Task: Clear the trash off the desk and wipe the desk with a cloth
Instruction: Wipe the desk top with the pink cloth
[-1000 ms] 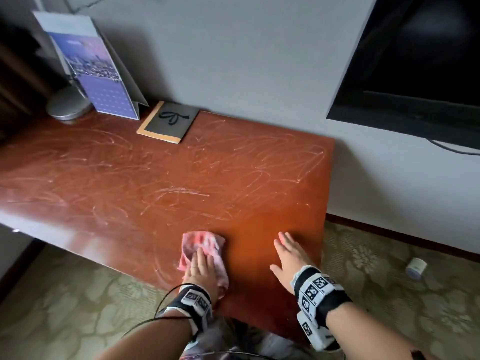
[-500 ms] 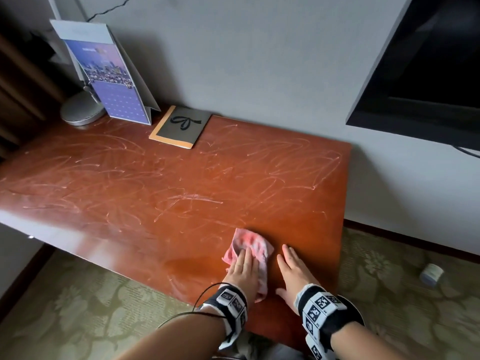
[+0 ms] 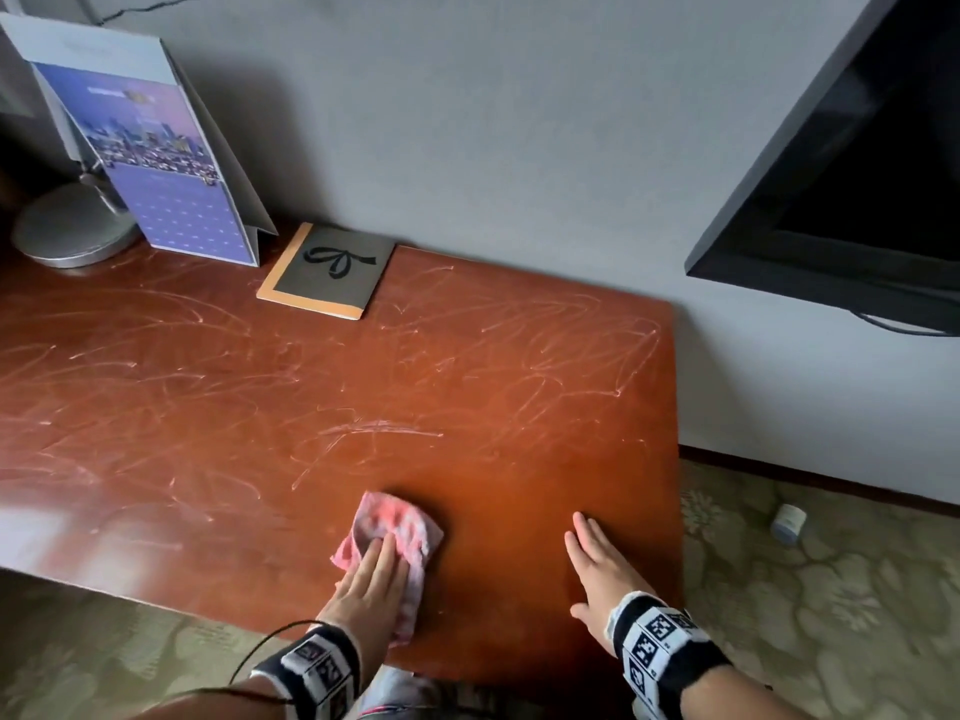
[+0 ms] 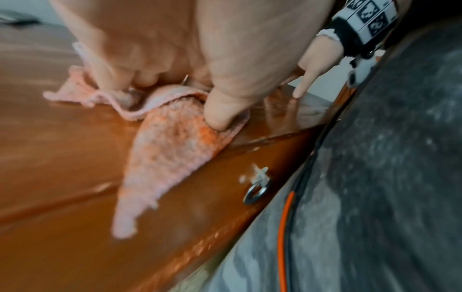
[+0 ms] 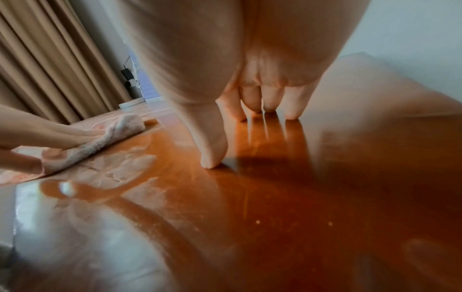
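A pink cloth [image 3: 395, 522] lies on the scratched red-brown desk [image 3: 260, 407] close to its near edge. My left hand [image 3: 374, 579] presses flat on the cloth with straight fingers. In the left wrist view the thumb [image 4: 222, 110] pushes down on the cloth [image 4: 170, 150], and one corner hangs over the desk's front edge. My right hand [image 3: 597, 569] rests flat on the bare wood to the right of the cloth, holding nothing. The right wrist view shows its fingertips [image 5: 250, 110] touching the glossy top, with the cloth [image 5: 105, 138] off to the left.
A grey notebook [image 3: 330, 270], a standing calendar [image 3: 156, 163] and a round lamp base [image 3: 72, 226] sit at the back by the wall. A black screen [image 3: 857, 174] hangs at the right. A small white object [image 3: 788, 523] lies on the carpet. A ring pull [image 4: 256, 192] is on the desk front.
My left hand slid the cloth right until it almost met my right hand, then back to the left. The right hand has stayed flat in about the same place.
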The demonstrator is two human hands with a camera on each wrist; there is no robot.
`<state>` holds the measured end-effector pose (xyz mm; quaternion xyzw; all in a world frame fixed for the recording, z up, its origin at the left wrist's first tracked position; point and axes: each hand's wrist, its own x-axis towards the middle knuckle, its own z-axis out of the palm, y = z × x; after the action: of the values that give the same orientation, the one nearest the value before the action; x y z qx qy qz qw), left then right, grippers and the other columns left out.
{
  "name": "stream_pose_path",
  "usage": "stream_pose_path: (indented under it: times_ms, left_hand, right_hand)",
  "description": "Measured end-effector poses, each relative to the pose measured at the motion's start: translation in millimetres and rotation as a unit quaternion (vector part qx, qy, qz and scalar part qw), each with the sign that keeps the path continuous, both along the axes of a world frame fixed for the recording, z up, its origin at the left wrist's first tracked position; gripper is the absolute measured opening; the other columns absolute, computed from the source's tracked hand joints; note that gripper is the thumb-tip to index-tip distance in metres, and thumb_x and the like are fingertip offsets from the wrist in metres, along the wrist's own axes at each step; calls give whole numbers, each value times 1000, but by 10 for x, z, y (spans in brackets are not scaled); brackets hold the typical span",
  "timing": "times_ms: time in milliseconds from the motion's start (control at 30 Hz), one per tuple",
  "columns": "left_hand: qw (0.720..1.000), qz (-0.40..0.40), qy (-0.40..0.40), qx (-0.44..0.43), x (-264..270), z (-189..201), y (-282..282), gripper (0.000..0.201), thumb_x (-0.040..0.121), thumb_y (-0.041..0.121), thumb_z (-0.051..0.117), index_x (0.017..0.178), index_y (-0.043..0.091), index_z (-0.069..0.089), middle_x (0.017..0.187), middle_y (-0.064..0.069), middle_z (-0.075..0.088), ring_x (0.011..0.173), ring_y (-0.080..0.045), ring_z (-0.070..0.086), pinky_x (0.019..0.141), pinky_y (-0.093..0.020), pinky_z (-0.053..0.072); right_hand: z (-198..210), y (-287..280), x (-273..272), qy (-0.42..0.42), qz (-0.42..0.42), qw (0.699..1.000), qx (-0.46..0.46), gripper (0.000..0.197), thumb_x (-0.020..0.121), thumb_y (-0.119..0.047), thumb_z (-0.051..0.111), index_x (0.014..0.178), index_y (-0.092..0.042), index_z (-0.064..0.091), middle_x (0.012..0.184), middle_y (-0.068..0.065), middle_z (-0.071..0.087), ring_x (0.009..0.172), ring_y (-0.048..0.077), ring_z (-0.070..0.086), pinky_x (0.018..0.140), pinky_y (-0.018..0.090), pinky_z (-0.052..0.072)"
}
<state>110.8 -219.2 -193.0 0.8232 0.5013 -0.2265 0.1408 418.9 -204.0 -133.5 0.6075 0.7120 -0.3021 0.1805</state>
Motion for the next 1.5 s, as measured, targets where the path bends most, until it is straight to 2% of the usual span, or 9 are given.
stream_pose_path:
  times_ms: [33, 100, 167, 233, 367, 533, 933, 1200, 1500]
  left_hand:
    - [999, -36, -16, 13, 169, 144, 63, 66, 67, 35, 48, 123, -1, 42, 144, -32, 30, 136, -42, 26, 89, -44, 52]
    - [994, -96, -47, -27, 507, 358, 294, 73, 76, 31, 56, 136, -3, 33, 150, -29, 28, 139, -39, 28, 106, -43, 38]
    - [992, -104, -39, -66, 823, 491, 536, 74, 94, 25, 47, 151, 1, 6, 158, -22, -4, 147, -34, 0, 119, -43, 13]
    - [994, -77, -18, -79, 1096, 558, 775, 70, 100, 25, 38, 152, 5, -4, 158, -18, -16, 147, -31, -12, 121, -42, 3]
    - [994, -96, -12, -45, 1250, 479, 1008, 65, 99, 20, 33, 151, 3, -1, 159, -22, -7, 147, -34, -8, 120, -43, 8]
    - [972, -211, 47, -91, 1050, 404, 751, 72, 98, 16, 40, 152, 7, -7, 158, -18, -13, 147, -32, -12, 121, -43, 6]
    - [984, -156, 31, -85, 2066, 468, 1369, 87, 95, 43, 46, 151, 7, -9, 158, -19, -16, 147, -33, -12, 121, -41, 5]
    - [974, -219, 54, -32, 2311, 522, 1520, 86, 97, 49, 38, 150, 0, -8, 159, -21, -6, 146, -35, -10, 118, -42, -3]
    - [945, -323, 42, 26, 2851, 447, 1708, 86, 96, 50, 37, 149, -5, -2, 156, -19, 18, 144, -41, 7, 119, -48, 6]
  right_hand:
    - [9, 2, -23, -5, -7, 1000, -2, 83, 95, -25, 56, 154, -12, 0, 158, 3, -25, 147, 16, -15, 119, 27, 6]
    - [10, 1, -64, -10, -22, 1000, -1, 84, 95, -24, 57, 154, -11, -1, 158, 3, -25, 147, 16, -15, 118, 26, 6]
    - [15, -1, -108, -24, -28, 999, -5, 84, 94, -24, 57, 154, -11, -2, 158, 3, -25, 147, 16, -15, 118, 24, 5]
    - [24, 10, -148, -36, -40, 998, -13, 84, 95, -25, 56, 154, -10, -1, 158, 3, -24, 148, 16, -14, 118, 24, 6]
    - [62, 74, -147, -36, -91, 995, -16, 82, 92, -31, 59, 154, -16, 7, 160, 3, -18, 148, 18, -11, 120, 27, 7]
    - [64, 162, 90, -70, -181, 980, -34, 104, 84, -41, 69, 154, -18, -5, 159, 0, -21, 148, 22, -14, 120, 33, 8]
    - [-41, 257, 307, -91, -158, 982, -46, 128, 69, -56, 77, 152, -18, -13, 156, 13, -27, 146, 29, -18, 121, 44, 5]
    - [-171, 253, 416, -52, -152, 987, -20, 133, 66, -55, 80, 151, -17, -14, 155, 14, -30, 145, 30, -21, 119, 45, 0]
    - [-195, 231, 443, -29, -159, 987, -17, 130, 67, -51, 81, 152, -16, -11, 155, 15, -29, 145, 30, -22, 118, 45, -4]
